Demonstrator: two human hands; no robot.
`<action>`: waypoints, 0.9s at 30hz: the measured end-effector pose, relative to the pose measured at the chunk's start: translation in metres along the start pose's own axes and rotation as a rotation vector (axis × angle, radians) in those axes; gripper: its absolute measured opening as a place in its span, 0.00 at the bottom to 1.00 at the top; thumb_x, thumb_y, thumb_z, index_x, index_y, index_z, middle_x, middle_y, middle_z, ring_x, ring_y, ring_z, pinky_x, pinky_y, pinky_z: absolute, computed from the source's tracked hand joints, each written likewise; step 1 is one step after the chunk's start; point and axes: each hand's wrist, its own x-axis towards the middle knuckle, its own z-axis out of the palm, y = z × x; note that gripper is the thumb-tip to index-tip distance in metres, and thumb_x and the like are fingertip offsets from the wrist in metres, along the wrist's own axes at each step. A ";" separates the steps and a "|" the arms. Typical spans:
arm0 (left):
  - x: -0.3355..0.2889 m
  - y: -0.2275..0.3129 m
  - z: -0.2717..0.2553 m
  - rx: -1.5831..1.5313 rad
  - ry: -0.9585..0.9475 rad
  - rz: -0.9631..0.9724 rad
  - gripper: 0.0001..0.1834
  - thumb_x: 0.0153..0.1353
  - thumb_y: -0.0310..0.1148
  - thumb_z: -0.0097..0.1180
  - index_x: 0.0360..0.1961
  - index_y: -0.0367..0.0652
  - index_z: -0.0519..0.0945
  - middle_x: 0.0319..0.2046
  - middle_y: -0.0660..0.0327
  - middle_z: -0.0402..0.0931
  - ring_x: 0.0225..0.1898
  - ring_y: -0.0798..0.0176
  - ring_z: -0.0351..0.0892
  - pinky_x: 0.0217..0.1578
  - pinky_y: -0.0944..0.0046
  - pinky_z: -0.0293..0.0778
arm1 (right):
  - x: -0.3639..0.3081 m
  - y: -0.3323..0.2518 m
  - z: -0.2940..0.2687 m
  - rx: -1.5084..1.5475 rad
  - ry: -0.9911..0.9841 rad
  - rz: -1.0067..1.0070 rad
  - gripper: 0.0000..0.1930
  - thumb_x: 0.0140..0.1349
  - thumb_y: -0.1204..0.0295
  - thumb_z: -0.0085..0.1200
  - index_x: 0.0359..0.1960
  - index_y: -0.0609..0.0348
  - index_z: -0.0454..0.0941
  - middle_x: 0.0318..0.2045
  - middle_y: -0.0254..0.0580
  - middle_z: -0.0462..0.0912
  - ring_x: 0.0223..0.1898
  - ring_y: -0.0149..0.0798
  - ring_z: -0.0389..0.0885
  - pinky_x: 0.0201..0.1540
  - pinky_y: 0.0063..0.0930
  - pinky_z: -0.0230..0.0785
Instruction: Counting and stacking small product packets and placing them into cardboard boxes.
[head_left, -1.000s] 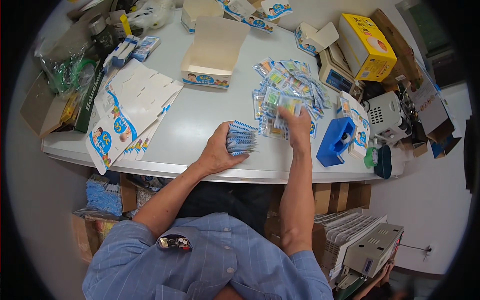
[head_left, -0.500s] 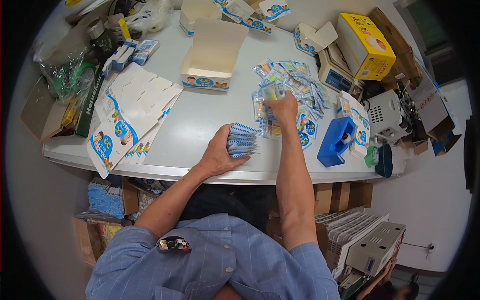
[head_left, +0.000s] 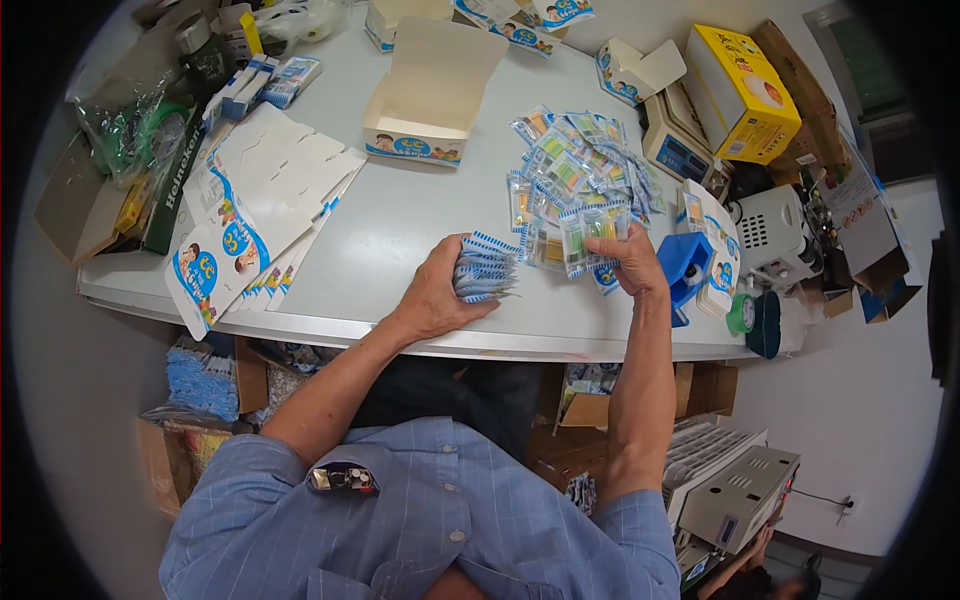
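My left hand [head_left: 437,297] is closed round the side of a stack of sachets [head_left: 486,268], thin blue-and-white packets standing on edge on the table. In my right hand [head_left: 637,262] is a clear-fronted sachet [head_left: 592,238] with green and yellow contents, pinched between thumb and fingers. It sits over the near edge of a loose pile of sachets [head_left: 575,160]. Beyond my left hand stands an open white carton [head_left: 412,147], its lid raised and its front printed blue; no contents show in it.
Flat printed cartons [head_left: 268,185] lie stacked at the left. A blue dispenser [head_left: 685,262], green tape roll [head_left: 741,314], scale [head_left: 676,150] and yellow box [head_left: 745,95] stand at the right. A person's hands [head_left: 757,552] show at the lower right.
My right hand has come off the pile, moving nearer and to the right, with a sachet now showing in its fingers. My left hand keeps its hold on the stack.
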 end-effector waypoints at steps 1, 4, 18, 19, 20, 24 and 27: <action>0.000 0.001 0.000 -0.007 0.000 -0.006 0.42 0.46 0.33 0.78 0.60 0.37 0.67 0.50 0.49 0.77 0.53 0.50 0.80 0.56 0.56 0.76 | -0.001 0.002 -0.002 -0.027 -0.010 0.012 0.26 0.50 0.82 0.72 0.54 0.65 0.80 0.46 0.43 0.88 0.45 0.37 0.88 0.53 0.32 0.80; 0.001 0.000 0.000 -0.016 -0.004 -0.003 0.42 0.46 0.33 0.78 0.60 0.37 0.67 0.50 0.49 0.77 0.53 0.50 0.81 0.56 0.56 0.76 | -0.001 0.001 0.002 -0.109 -0.050 -0.002 0.23 0.51 0.79 0.72 0.51 0.64 0.82 0.44 0.41 0.88 0.42 0.36 0.87 0.49 0.30 0.79; 0.000 -0.002 0.001 0.002 0.001 0.015 0.41 0.46 0.33 0.78 0.60 0.37 0.68 0.51 0.48 0.77 0.54 0.51 0.80 0.56 0.56 0.76 | 0.002 0.012 0.047 -1.422 -0.053 -0.161 0.35 0.42 0.67 0.74 0.57 0.61 0.81 0.49 0.57 0.84 0.54 0.56 0.81 0.60 0.48 0.71; 0.000 -0.002 0.001 0.024 0.005 0.021 0.42 0.46 0.33 0.78 0.60 0.37 0.68 0.51 0.48 0.76 0.54 0.50 0.80 0.56 0.56 0.76 | 0.002 0.014 0.048 -1.425 -0.055 -0.161 0.35 0.42 0.67 0.74 0.57 0.61 0.81 0.49 0.57 0.84 0.54 0.56 0.81 0.60 0.48 0.71; 0.000 -0.001 0.001 0.020 0.002 0.022 0.42 0.46 0.33 0.78 0.60 0.37 0.68 0.51 0.48 0.76 0.54 0.50 0.80 0.56 0.56 0.76 | 0.000 0.016 0.047 -1.431 -0.064 -0.298 0.34 0.43 0.68 0.74 0.56 0.62 0.80 0.48 0.56 0.85 0.53 0.57 0.81 0.59 0.48 0.71; 0.000 -0.003 0.000 -0.009 0.006 0.017 0.42 0.45 0.34 0.79 0.60 0.37 0.68 0.52 0.48 0.75 0.54 0.48 0.79 0.56 0.55 0.76 | -0.007 0.019 0.053 -1.303 -0.112 -0.148 0.33 0.43 0.69 0.73 0.55 0.63 0.78 0.45 0.56 0.85 0.49 0.60 0.82 0.54 0.49 0.72; 0.000 -0.008 0.000 0.000 0.013 0.025 0.43 0.45 0.35 0.79 0.60 0.37 0.68 0.52 0.48 0.75 0.53 0.47 0.79 0.56 0.55 0.76 | -0.015 0.018 0.052 -1.067 -0.053 -0.108 0.32 0.45 0.69 0.72 0.55 0.64 0.76 0.44 0.54 0.86 0.45 0.53 0.85 0.49 0.43 0.76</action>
